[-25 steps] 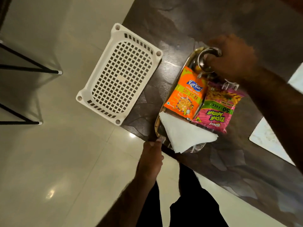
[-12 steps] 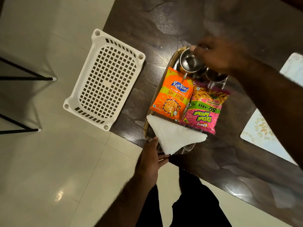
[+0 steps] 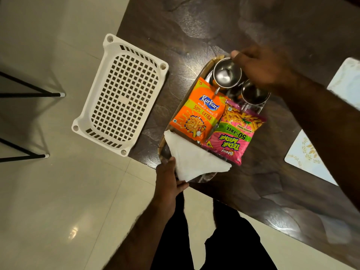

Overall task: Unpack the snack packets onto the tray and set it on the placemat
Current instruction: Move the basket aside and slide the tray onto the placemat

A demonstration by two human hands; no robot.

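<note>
An oval tray [image 3: 162, 143] with a wooden rim lies on the dark table near its front edge. On it lie an orange Kurkure packet [image 3: 196, 114], a pink Bingo packet [image 3: 233, 137], a folded white napkin [image 3: 194, 160] and two steel cups [image 3: 227, 74] [image 3: 253, 94]. My left hand [image 3: 168, 180] grips the tray's near end, thumb on the napkin. My right hand [image 3: 261, 67] is closed over the far end beside the cups; its fingers are hidden. A pale floral placemat [image 3: 307, 152] lies to the tray's right.
A white perforated plastic basket [image 3: 120, 94] hangs over the table's left edge, empty. A second pale mat [image 3: 346, 78] shows at the right border. Black chair legs [image 3: 29, 94] stand on the tiled floor at left. My legs are against the table's front edge.
My left hand has slid from the rim to grip under the napkin end. The tray has edged slightly away from the basket. My right hand stays at the far end.
</note>
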